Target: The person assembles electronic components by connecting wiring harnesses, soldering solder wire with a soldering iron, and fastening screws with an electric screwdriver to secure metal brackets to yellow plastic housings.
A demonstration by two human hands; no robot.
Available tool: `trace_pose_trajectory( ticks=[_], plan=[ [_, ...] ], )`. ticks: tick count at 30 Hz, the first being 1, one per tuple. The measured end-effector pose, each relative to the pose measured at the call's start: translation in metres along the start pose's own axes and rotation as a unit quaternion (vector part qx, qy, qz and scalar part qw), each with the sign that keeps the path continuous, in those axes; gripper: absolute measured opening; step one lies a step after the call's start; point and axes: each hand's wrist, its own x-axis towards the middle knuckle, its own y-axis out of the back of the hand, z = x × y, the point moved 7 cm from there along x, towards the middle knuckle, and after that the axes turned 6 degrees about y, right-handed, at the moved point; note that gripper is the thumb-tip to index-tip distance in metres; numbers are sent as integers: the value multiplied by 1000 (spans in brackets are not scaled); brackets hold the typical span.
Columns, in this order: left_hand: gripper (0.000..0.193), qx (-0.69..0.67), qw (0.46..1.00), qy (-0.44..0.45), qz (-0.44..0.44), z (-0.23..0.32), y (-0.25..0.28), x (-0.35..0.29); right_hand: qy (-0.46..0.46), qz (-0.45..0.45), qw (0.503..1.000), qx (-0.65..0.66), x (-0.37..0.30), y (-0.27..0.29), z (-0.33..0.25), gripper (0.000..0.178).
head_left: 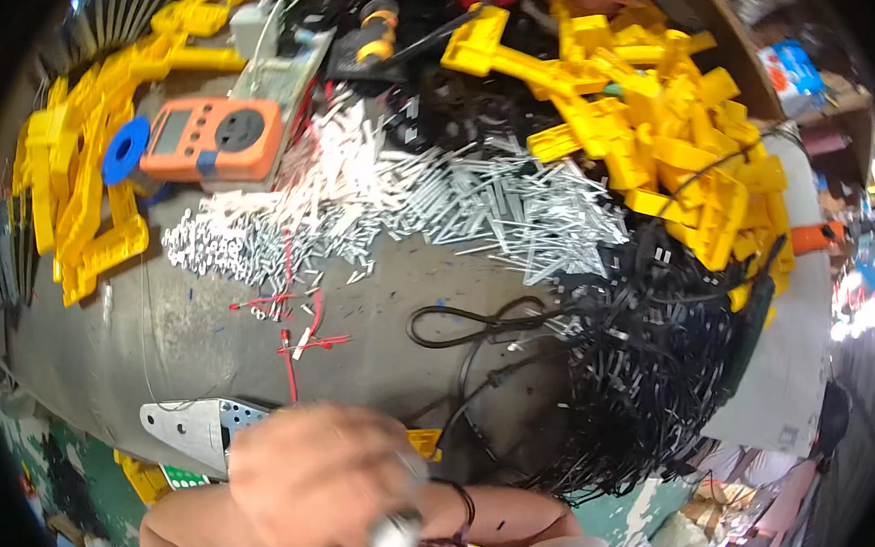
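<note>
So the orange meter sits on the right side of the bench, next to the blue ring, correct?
Not quite. The head view shows the orange meter on the left side of the bench, not the right. It does sit next to the blue ring.

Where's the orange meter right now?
In the head view the orange meter lies at the upper left of the table, beside a blue ring and yellow plastic parts, just above the pile of small metal pieces.

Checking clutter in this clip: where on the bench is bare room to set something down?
Bare grey bench lies between the red wire bits and the black cable loop, just below the silver pins. Yellow parts and black ties crowd the right.
</note>
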Motion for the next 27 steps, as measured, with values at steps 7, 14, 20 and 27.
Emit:
trace_pose_trajectory(
  ticks=[7,14,20,27],
  plan=[
    [72,188,981,10,-44,2,-31,-72,253,301,916,-84,-11,104,-74,22],
    [64,221,963,120,-99,-26,-57,-61,-15,180,652,-736,-118,109,-8,29],
    [54,134,969,209,-11,-34,-41,-77,165,188,781,-572,-105,65,-22,18],
    [42,129,944,290,-89,-31,-36,-68,126,170,786,-581,-96,81,1,17]
  ],
)
